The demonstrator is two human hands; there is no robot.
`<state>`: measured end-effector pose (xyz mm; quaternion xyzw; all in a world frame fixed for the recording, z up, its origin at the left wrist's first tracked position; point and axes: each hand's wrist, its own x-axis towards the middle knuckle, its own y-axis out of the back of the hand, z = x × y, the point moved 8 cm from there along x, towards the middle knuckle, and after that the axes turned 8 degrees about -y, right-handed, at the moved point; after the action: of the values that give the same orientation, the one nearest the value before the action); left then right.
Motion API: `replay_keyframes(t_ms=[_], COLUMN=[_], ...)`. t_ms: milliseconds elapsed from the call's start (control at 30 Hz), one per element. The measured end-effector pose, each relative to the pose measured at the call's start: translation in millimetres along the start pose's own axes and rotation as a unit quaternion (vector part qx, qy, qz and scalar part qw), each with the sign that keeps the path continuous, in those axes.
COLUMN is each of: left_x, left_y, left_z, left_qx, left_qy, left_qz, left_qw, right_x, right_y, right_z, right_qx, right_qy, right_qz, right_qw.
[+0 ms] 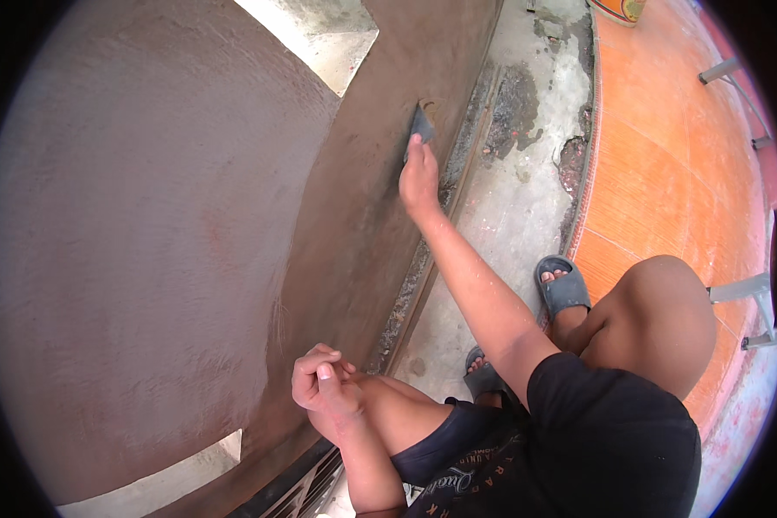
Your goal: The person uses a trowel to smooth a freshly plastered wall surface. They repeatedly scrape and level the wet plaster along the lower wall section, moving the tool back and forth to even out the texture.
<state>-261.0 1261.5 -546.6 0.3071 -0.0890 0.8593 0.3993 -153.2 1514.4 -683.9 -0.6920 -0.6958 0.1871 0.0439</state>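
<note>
My right hand (419,181) is closed on a dark grey trowel (422,125), whose pointed blade rests against the wet-looking brown plaster of the low wall (354,207). The trowel's handle is hidden in my grip. By the blade's tip, a small lighter smear of plaster (431,107) marks the surface, close to the wall's foot. My left hand (326,384) hovers over my bent knee beside the wall, fingers curled in and thumb on top, with nothing showing in them.
A greyer plastered face (155,198) lies left, with pale openings (328,39) in the wall. A cracked concrete strip (492,207) runs along its foot, then an orange tiled floor (656,164). Metal legs (742,289) stand right; a bucket-like container (620,9) sits at top.
</note>
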Motion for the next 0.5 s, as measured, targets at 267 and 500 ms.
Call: replay_keyframes(t_ms=[267, 500], left_x=[0, -4], left_y=[-3, -6], left_z=[4, 9], left_qx=[-0.016, 0.001], left_qy=[0.021, 0.013], left_qz=[0.004, -0.041], left_qw=[1.000, 0.999], right_x=[-109, -15], right_y=[-56, -19], right_z=[-13, -5], right_qx=[-0.102, 0.039], right_qy=[0.221, 0.107], right_qz=[-0.097, -0.005], right_qw=[0.965, 0.993])
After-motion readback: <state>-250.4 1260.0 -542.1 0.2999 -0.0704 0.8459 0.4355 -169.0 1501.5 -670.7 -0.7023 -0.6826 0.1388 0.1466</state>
